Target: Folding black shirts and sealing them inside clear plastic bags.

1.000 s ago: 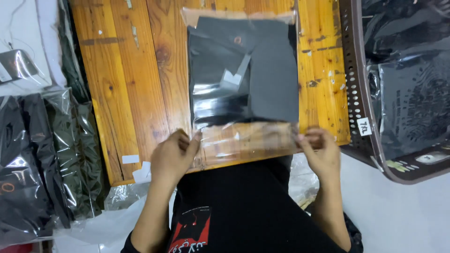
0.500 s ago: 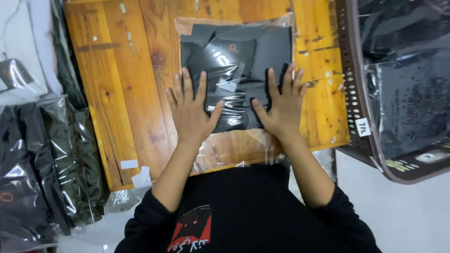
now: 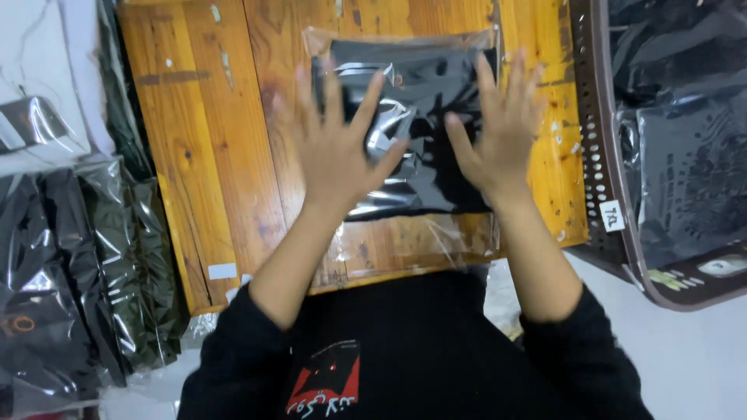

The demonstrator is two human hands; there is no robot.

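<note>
Head view — clear bag holds black garment.

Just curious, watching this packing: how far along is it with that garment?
Done: the dark garment lies folded inside its clear bag on the wooden table. In hand: the left hand and right hand are spread flat over it. Left: the bag's empty end by the table edge isn't folded over.
</note>
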